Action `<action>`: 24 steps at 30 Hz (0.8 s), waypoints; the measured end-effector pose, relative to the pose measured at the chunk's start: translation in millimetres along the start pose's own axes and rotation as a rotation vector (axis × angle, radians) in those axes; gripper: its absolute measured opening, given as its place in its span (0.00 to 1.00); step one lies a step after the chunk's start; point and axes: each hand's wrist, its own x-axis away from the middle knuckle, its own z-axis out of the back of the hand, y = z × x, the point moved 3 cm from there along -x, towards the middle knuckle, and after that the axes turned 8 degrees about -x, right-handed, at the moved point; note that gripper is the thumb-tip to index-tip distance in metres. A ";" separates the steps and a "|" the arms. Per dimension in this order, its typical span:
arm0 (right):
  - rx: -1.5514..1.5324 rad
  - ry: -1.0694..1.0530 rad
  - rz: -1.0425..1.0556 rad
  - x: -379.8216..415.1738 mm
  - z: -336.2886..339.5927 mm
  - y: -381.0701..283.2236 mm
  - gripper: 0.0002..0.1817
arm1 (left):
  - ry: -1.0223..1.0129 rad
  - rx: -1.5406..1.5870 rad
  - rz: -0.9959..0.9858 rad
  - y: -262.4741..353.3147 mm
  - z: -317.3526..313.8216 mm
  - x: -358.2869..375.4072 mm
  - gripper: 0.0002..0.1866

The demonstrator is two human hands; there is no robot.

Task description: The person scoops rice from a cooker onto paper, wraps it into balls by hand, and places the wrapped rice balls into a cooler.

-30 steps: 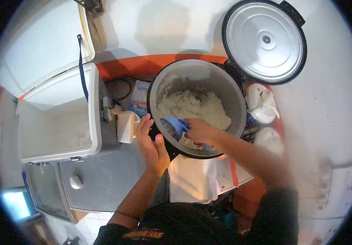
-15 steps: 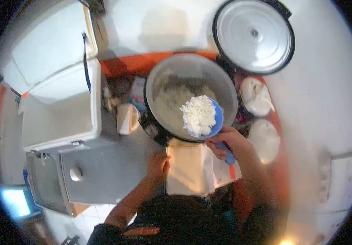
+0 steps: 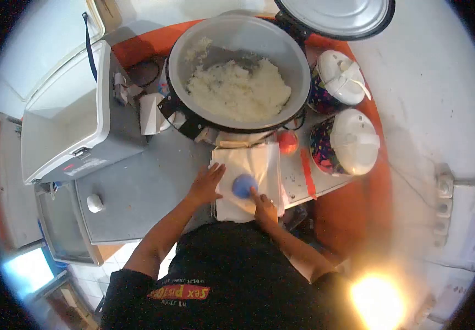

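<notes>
My right hand [image 3: 265, 208] grips a blue rice scoop [image 3: 243, 186], which lies bowl-down on a stack of wrapping paper [image 3: 265, 162]. Whatever is under the bowl is hidden. At the left edge of the stack rests my left hand [image 3: 207, 184], fingers spread and holding nothing. Just beyond the paper stands a large open rice cooker [image 3: 177, 49], with white cooked rice [image 3: 243, 91] heaped in its pot. Its round lid [image 3: 342, 14] is tipped back at the upper right.
An open grey-and-white cooler box [image 3: 122, 124] stands on the left. Two patterned containers with white lids, one farther back [image 3: 339, 77] and one nearer [image 3: 353, 142], are on the right. A red round object [image 3: 287, 142] sits beside the paper. A small white lump [image 3: 95, 203] lies on the grey table [image 3: 138, 192].
My right hand has brought the scoop from over the cooker down onto the paper and turned it over. My left hand's fingers are now spread on the paper edge. The camera view has shifted.
</notes>
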 end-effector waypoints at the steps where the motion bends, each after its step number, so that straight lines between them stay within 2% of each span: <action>1: 0.114 0.034 -0.061 6.9 0.1 -0.8 0.35 | -0.029 -0.031 0.022 6.8 -1.6 6.9 0.60; 5: 0.054 -0.007 -0.099 1.1 -4.4 11.7 0.40 | -0.103 -0.109 0.026 6.9 0.0 1.5 0.60; 7: -0.378 -0.072 0.220 1.1 4.2 25.8 0.43 | -0.087 -0.126 0.023 15.1 7.1 0.1 0.50; 8: -0.376 -0.065 0.220 3.1 11.9 22.8 0.43 | -0.083 -0.127 0.018 17.0 7.5 -8.4 0.50; 10: -0.490 -0.013 0.115 8.5 36.8 11.9 0.44 | -0.088 -0.191 0.086 16.2 1.8 -31.2 0.39; 11: -0.487 -0.011 0.121 5.0 46.7 8.4 0.44 | -0.081 -0.193 0.087 19.7 -2.8 -39.5 0.39; 13: -0.643 0.225 0.070 -4.7 70.2 12.0 0.39 | 0.339 -0.181 0.164 25.1 -5.1 -47.9 0.32; 16: -0.360 0.564 0.160 -33.1 132.4 3.1 0.36 | 0.390 -0.319 0.107 25.9 -38.5 -54.8 0.31; 17: -0.360 0.570 0.164 -50.4 145.0 11.7 0.36 | 0.396 -0.322 0.103 30.6 -36.5 -54.9 0.31; 19: -0.194 0.627 0.169 -86.3 157.9 38.1 0.36 | 0.378 -0.136 0.126 37.1 -32.1 -50.9 0.31; 23: -0.170 0.648 0.166 -140.2 175.7 61.0 0.34 | 0.344 -0.081 0.099 42.3 -29.8 -55.9 0.31; 24: -0.173 0.754 0.162 -145.5 180.9 57.2 0.32 | 0.368 0.066 0.155 48.0 -16.2 -59.1 0.29</action>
